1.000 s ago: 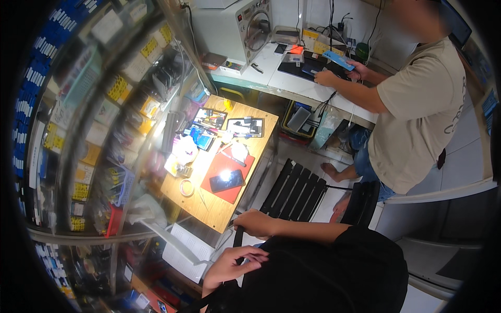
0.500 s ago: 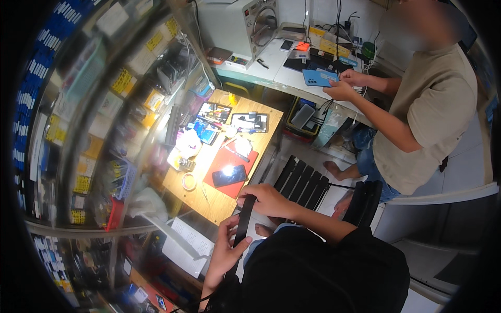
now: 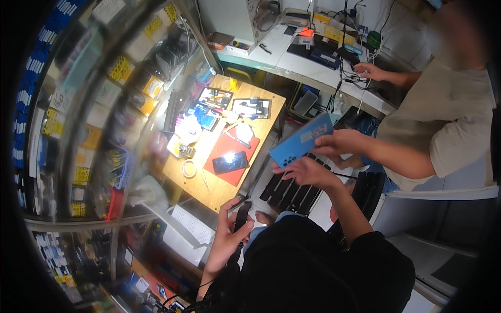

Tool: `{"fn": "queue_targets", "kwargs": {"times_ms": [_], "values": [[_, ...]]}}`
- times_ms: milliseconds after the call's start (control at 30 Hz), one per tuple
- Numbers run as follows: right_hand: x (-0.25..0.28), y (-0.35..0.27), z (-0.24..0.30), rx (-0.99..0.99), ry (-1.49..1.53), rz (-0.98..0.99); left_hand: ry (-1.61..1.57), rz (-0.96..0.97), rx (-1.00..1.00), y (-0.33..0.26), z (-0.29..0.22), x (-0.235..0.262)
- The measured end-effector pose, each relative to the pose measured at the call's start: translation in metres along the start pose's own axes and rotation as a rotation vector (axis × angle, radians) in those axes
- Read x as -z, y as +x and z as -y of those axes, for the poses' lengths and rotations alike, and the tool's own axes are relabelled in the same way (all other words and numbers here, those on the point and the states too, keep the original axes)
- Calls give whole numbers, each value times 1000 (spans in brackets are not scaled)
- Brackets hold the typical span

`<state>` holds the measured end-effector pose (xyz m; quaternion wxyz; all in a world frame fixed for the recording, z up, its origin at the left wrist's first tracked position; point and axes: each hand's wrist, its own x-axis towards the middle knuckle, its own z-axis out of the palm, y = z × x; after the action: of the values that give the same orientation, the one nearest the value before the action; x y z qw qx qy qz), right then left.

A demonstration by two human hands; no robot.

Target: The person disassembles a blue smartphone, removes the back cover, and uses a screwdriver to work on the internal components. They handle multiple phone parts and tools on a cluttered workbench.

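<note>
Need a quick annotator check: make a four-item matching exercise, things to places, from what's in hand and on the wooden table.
1. flat blue rectangular phone
2. flat black strap
3. black rectangular phone
4. pale round tape roll

A. on the flat red mat
B. in the co-worker's hand, near the person's right hand
C. on bare tabletop, left of the mat
D. in the person's left hand

Pairs: 1-B, 2-D, 3-A, 4-C
</note>
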<state>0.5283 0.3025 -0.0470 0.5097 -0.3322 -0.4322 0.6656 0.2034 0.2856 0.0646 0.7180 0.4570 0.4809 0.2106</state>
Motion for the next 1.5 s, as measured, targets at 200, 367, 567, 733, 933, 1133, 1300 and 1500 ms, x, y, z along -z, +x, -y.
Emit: {"fn": "queue_targets", "kwargs": {"times_ms": [200,367,567,733,933,1133,1300,1500], "values": [[-36,-12,-38,104,541,-304,40,33,8,6,3,0],[-54,-11,-26,179,358,-269,5,5,-42,3,0,-2],[-106,5,1,120,-90,-171,-87,-25,-122,-13,0,3],[-143,64,24,556,-674,85,-331,4,-229,-52,8,24],[-233,110,8,772,-1000,232,-375,-282,-386,-97,38,45],[-339,118,-45,583,-698,314,-426,-611,-467,-158,86,91],[-426,120,-89,-251,-126,346,-508,-786,-618,-225,122,137],[-550,84,-126,-329,-171,722,-546,-1031,-644,-308,167,188]]}}
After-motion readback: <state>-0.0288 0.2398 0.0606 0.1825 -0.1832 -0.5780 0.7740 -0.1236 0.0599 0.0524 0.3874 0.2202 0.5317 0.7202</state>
